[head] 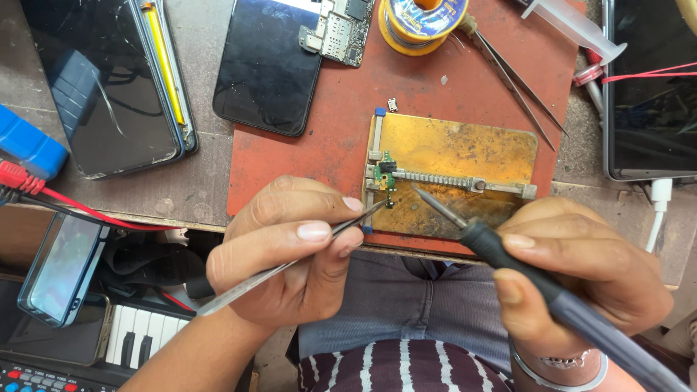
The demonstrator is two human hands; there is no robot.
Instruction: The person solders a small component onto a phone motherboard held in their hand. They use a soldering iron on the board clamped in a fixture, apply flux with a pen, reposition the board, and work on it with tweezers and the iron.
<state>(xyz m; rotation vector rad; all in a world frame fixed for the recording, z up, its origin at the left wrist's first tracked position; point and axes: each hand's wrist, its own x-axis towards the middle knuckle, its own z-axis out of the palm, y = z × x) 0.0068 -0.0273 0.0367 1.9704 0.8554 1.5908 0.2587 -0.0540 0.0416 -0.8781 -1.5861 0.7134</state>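
My left hand [287, 250] grips thin metal tweezers [239, 287], whose tip touches a small green circuit board [385, 179]. The board is clamped at the left end of a brass-coloured holder plate [465, 156] lying on a red mat [319, 123]. In my right hand [581, 272] is a soldering iron [501, 250] with a dark handle. Its metal tip [428, 199] points at the plate just right of the small board.
On the bench lie a cracked phone [109, 80], a dark phone back [268, 65] with a loose circuit board [340, 29], a solder spool [421, 22], spare tweezers [519, 83], a syringe [573, 25] and a tablet [650, 94]. Below left sit a phone [62, 268] and small keyboard [149, 337].
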